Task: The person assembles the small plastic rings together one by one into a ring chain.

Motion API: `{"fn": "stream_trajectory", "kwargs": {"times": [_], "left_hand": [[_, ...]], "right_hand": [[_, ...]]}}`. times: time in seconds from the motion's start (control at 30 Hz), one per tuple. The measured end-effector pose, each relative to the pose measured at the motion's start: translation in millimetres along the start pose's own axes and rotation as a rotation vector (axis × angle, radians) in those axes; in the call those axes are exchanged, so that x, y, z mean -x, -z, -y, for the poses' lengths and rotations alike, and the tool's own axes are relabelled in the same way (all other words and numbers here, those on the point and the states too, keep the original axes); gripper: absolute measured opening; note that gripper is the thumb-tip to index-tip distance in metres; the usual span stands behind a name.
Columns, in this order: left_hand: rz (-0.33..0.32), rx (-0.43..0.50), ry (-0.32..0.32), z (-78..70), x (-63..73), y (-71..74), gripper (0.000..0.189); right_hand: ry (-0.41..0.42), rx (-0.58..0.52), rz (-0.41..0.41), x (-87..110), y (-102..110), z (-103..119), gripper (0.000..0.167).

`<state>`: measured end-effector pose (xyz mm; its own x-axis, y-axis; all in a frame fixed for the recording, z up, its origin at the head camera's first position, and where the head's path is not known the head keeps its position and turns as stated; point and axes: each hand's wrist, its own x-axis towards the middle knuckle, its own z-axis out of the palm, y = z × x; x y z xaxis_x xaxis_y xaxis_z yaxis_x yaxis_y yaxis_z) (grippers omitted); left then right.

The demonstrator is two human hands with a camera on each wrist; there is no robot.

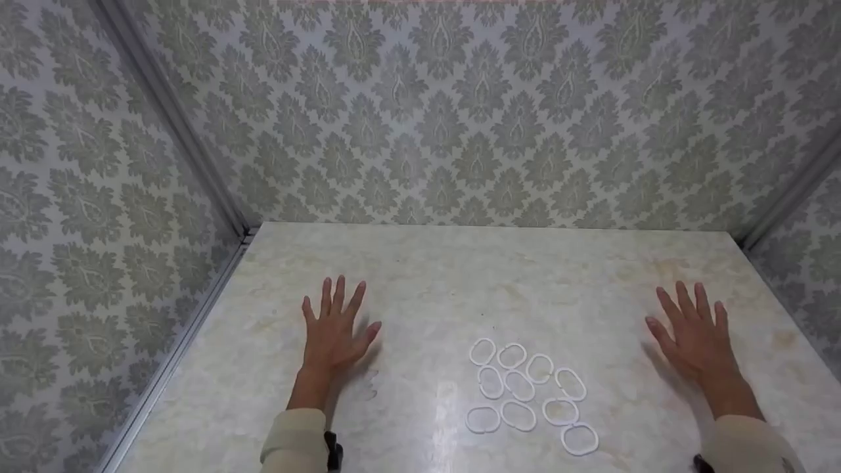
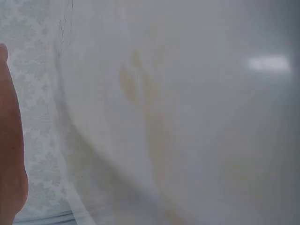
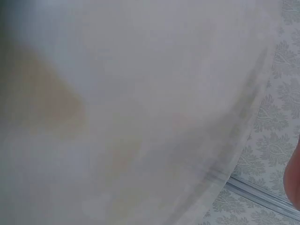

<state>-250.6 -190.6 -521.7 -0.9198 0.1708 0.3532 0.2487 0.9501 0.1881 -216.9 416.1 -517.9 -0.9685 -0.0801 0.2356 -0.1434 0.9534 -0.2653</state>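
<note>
Several white oval rings (image 1: 483, 419), some with a small gap in the loop, lie flat in a loose cluster on the marbled table (image 1: 420, 276), right of its middle. Left of them, my left hand (image 1: 334, 338) is palm down over the table with fingers spread and nothing in it. On the far side of the rings, my right hand (image 1: 698, 338) is likewise palm down, fingers spread, holding nothing. The left wrist view shows only an edge of the left hand (image 2: 10, 140); a small part of the right hand (image 3: 293, 180) shows in the right wrist view.
Patterned wallpaper panels stand around the table: a back wall (image 1: 440, 118), a left wall (image 1: 85, 210) and a right wall (image 1: 811, 263). A metal strip (image 1: 177, 368) runs along the table's left edge. Light reflects off the tabletop near the rings.
</note>
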Motion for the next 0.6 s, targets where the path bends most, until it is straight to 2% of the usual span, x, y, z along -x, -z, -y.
{"fn": "stream_trajectory", "kwargs": {"times": [0.17, 0.37, 0.6], "left_hand": [[0.012, 0.116, 0.015, -15.8, -3.0, 4.5, 0.073], [0.01, 0.243, 0.012, -39.3, -2.4, 7.1, 0.063], [-0.001, 0.414, -0.005, -74.3, 1.7, 0.3, 0.04]], "right_hand": [[-0.011, -0.093, 0.015, 1.5, 5, 10, 0.06], [-0.094, -0.263, 0.129, 0.7, 10, 29, 0.052], [0.007, -0.318, 0.151, -5.3, 8, 57, 0.033]]}}
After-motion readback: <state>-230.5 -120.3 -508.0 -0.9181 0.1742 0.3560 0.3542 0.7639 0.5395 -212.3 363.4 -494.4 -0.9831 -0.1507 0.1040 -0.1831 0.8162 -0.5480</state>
